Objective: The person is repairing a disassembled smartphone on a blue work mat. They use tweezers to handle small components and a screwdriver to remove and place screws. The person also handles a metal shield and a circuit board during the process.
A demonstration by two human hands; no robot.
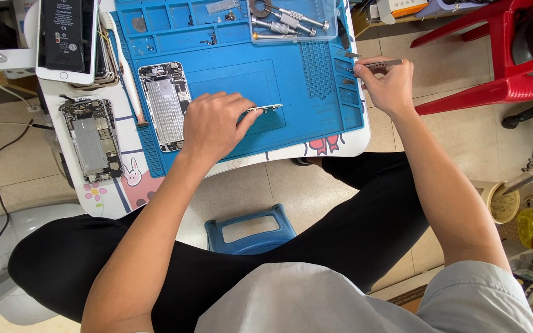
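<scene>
1. Fingers of my left hand (pixel 212 125) pinch a narrow green circuit board (pixel 264 109) by one end and hold it low over the blue silicone repair mat (pixel 291 132), where it sits flat and steady for close work.
2. My right hand (pixel 388 86) is closed around slim metal tweezers (pixel 382 63) at the mat's right edge, tips pointing away from the board, parked beside the small parts wells.
3. Just left of my left hand lies an opened silver phone chassis (pixel 166 105) on the mat, insides up so its parts stay within reach.
4. A second gutted phone body (pixel 91 139) rests off the mat on the white cartoon-printed surface (pixel 112 197), set aside.
5. Farther back, a white phone with a black battery on it (pixel 67 38) tops a stack, and a clear tray of metal screwdrivers (pixel 291 21) sits at the mat's far edge.
</scene>
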